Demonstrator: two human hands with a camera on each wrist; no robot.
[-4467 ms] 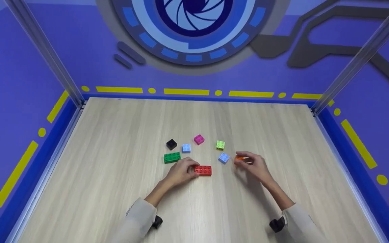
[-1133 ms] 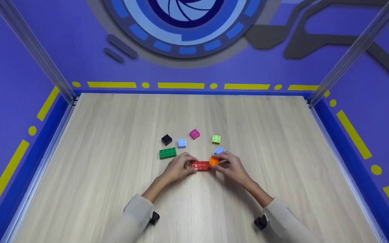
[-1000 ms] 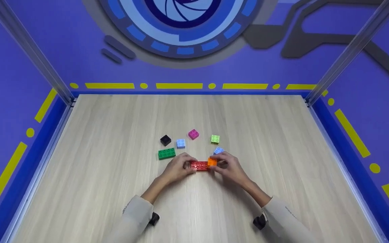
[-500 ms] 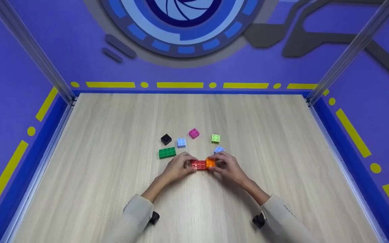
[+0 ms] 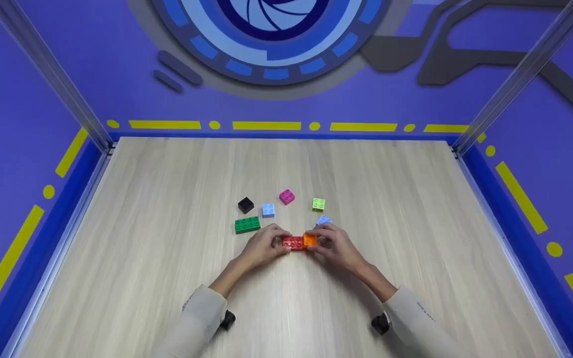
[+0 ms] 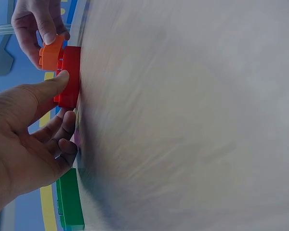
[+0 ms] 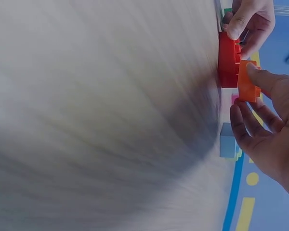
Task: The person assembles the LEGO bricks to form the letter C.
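The red eight-stud brick (image 5: pixel 292 242) lies on the table, its left end pinched between the thumb and fingers of my left hand (image 5: pixel 260 247). My right hand (image 5: pixel 340 248) pinches a small orange brick (image 5: pixel 310 240) over the red brick's right end. Seen from the right wrist, the orange brick (image 7: pixel 246 83) sits on the studs and juts out past that end. The left wrist view shows the orange brick (image 6: pixel 51 55) slightly tilted, with a narrow gap above the red brick (image 6: pixel 71 82).
Beyond the hands lie a green brick (image 5: pixel 247 224), a black brick (image 5: pixel 245 205), a light blue brick (image 5: pixel 268 210), a pink brick (image 5: pixel 287 196) and a lime brick (image 5: pixel 319 204). Another blue brick (image 5: pixel 323 220) is partly covered by the right hand. Blue walls enclose the wooden table (image 5: pixel 167 174).
My right hand has carried the orange brick leftward from the table's right side onto the red brick's right end. Over the last half second both hands barely move. The left keeps its grip.
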